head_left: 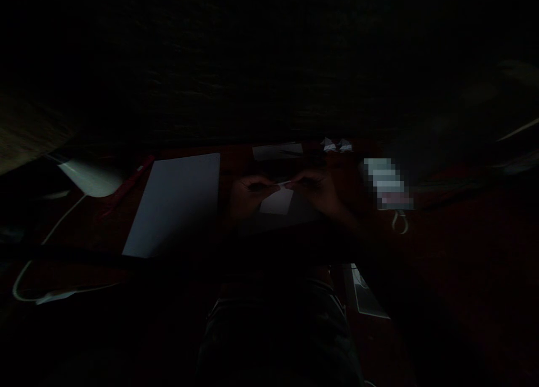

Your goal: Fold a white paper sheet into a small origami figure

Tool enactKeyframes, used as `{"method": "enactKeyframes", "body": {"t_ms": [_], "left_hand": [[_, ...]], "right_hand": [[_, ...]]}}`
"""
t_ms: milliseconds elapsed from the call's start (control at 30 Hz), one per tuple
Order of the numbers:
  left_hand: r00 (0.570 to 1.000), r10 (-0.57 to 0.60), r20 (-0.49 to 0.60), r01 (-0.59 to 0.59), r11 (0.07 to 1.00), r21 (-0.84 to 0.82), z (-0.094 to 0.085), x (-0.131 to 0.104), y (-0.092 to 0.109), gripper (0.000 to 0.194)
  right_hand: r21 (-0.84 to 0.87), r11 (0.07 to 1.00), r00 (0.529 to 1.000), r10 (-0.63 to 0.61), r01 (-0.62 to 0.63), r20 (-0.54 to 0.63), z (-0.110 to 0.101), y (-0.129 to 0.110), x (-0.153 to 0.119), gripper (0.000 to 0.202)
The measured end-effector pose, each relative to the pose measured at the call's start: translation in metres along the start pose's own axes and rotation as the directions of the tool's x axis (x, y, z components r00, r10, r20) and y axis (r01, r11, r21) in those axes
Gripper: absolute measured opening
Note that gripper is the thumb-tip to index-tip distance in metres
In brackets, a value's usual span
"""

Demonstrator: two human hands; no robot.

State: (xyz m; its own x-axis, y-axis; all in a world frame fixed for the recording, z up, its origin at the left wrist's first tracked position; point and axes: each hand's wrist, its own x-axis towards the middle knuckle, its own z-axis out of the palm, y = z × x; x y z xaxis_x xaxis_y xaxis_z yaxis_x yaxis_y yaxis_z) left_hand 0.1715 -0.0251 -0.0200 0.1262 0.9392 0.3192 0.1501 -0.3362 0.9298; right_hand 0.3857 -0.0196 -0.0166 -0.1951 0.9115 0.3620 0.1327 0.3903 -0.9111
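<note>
The scene is very dark. My left hand [250, 195] and my right hand [316, 189] face each other above the low table. Both have thumb and forefinger pinched on a small white piece of paper [283, 183], stretched between the fingertips; it looks folded, but its exact shape is hard to make out. Just beneath the fingers shows a pale square of paper [275, 203]; I cannot tell whether it joins the held piece. It appears over a dimmer sheet [269, 223].
A large white sheet [179, 199] lies left, beside a long red object [130, 183] and a white object [92, 178] with a cable. Behind are a paper strip [273, 152] and two small folded papers [329, 145]. A blurred-out pale rectangle [387, 182] with a cord loop lies right.
</note>
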Motion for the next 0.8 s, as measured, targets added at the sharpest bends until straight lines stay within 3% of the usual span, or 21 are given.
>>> {"method": "enactKeyframes", "body": {"t_ms": [300,800], "left_hand": [[0.995,0.087,0.054,-0.085,0.995,-0.043,-0.0031,0.0025,-0.0019,0.037],[0.985,-0.006,0.173,0.018,0.998,-0.066,-0.0020,-0.0054,-0.0025,0.036]], "right_hand": [[-0.006,1.000,0.999,0.000,0.000,0.037,0.0009,-0.0034,-0.0007,0.042],[0.023,0.999,0.999,0.042,-0.042,0.031,-0.0020,-0.0015,-0.0014,0.031]]}}
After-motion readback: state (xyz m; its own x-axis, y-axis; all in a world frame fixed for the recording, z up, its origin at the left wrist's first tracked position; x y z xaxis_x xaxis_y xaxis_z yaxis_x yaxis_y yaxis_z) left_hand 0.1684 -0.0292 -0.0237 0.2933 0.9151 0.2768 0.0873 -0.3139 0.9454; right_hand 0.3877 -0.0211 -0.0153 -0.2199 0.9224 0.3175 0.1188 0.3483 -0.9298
